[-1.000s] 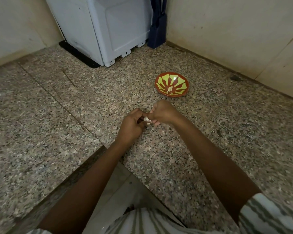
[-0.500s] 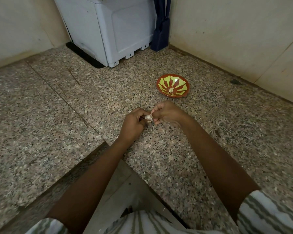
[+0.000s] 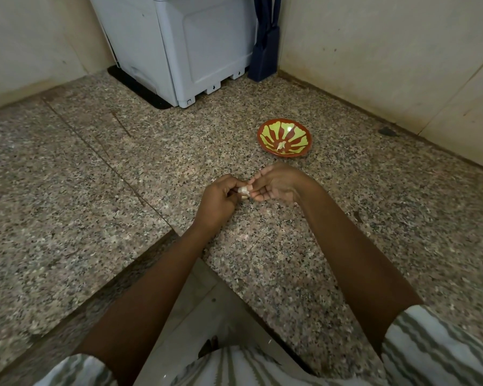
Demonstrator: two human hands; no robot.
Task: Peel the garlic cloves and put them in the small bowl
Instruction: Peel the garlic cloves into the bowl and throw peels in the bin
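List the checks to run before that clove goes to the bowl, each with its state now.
1. Garlic clove gripped: pinched between left hand and right hand. Ok.
2. Skin fully off: the fingers hide much of it. Cannot tell.
3. Small bowl upright on the granite surface, beyond the hands. Ok.
4. Room in the bowl: only one pale piece inside. Ok.
5. Way to the bowl: nothing seen lying between. Ok.

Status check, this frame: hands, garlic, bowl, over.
Left hand and right hand pinch one garlic clove above counter. Small bowl beyond, one pale piece inside. Nothing blocks the way to it.
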